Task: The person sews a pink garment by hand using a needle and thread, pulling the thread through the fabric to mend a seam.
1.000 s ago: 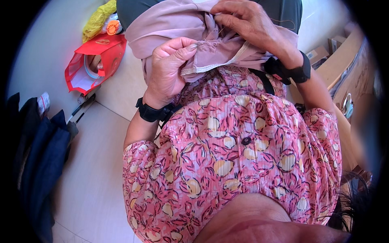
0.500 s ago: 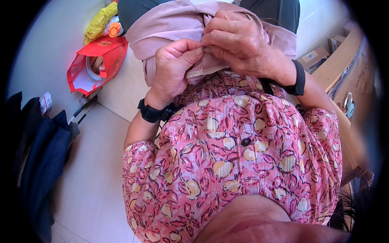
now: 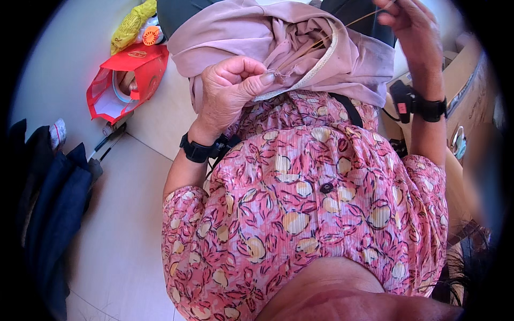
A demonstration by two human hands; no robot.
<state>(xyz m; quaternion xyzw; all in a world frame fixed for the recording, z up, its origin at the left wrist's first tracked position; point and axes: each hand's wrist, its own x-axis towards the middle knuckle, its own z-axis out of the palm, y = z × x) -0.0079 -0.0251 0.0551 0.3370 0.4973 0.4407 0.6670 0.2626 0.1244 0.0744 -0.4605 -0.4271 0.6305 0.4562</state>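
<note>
A dusty-pink cloth garment (image 3: 225,32) lies bunched over my lap, with a pale stitched edge band (image 3: 321,67) curving across it. My left hand (image 3: 227,88) pinches a frayed bit of the cloth between thumb and forefinger. Away to the upper right, my right hand (image 3: 417,35) is raised off the garment, its fingertips together at the top of the view. A thin tan thread (image 3: 360,20) runs taut from the folds up to those fingertips. Whether a needle is also held there is too small to make out.
On the left stand a red paper bag (image 3: 152,69) with a roll inside and a yellow plastic bag (image 3: 131,27). Dark blue clothing (image 3: 59,198) hangs at the lower left. Cardboard (image 3: 466,91) stands at my right, beside my right forearm.
My right hand has moved away from my left hand, up and to the right, drawing the thread out long. My left hand has stayed on the cloth, whose edge band now shows more.
</note>
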